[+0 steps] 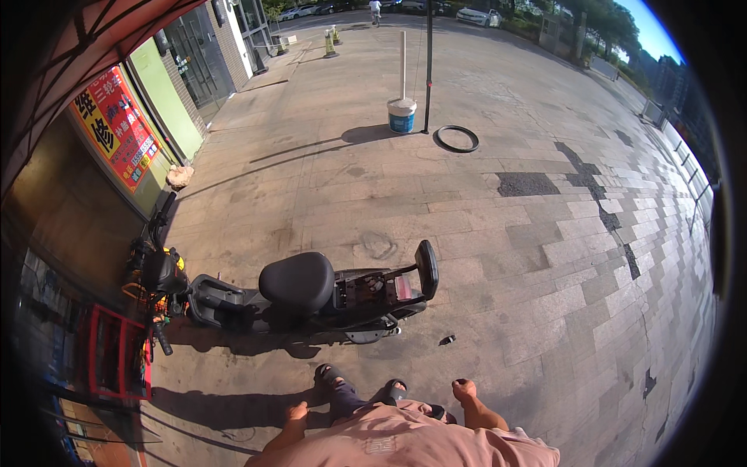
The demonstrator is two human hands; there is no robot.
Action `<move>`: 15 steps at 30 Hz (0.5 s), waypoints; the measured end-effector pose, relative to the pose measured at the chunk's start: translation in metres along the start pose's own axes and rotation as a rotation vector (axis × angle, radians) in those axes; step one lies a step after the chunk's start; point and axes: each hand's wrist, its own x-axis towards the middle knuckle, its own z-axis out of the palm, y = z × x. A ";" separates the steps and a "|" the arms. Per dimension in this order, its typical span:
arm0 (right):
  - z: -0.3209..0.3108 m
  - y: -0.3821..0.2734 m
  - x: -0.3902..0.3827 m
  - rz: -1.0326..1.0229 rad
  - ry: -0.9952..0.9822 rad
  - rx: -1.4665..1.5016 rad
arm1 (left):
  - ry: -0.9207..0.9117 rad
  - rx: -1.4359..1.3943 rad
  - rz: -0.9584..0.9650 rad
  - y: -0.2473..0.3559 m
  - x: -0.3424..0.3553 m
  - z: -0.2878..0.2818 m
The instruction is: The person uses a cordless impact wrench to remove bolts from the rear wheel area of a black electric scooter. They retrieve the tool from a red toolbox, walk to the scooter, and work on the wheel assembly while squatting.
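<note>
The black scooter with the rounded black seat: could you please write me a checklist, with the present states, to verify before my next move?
1. Black scooter with rounded black seat stands upright: ok, it appears so; its stand cannot be made out.
2. Dark rectangular rear bay closed: not ok, it is open with its inside exposed.
3. Bare left hand and bare right hand clear of the scooter: ok, both apart from it.
4. Both hands empty: cannot tell, the fingers are curled.
5. Pale stone paving free of loose items: not ok, a small dark object lies near the scooter's rear.
</note>
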 end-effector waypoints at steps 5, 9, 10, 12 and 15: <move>0.001 -0.017 0.010 -0.080 -0.022 -0.022 | -0.017 0.014 0.049 0.020 -0.020 0.002; 0.006 -0.020 0.019 -0.114 -0.019 -0.044 | -0.077 -0.199 0.072 0.041 -0.037 0.012; 0.007 -0.019 0.021 -0.127 -0.018 -0.043 | -0.079 -0.235 0.083 0.044 -0.039 0.014; 0.008 -0.016 0.025 -0.121 -0.032 -0.010 | -0.080 -0.236 0.100 0.049 -0.040 0.019; 0.009 -0.010 0.029 -0.115 -0.038 0.042 | -0.074 -0.227 0.103 0.050 -0.038 0.023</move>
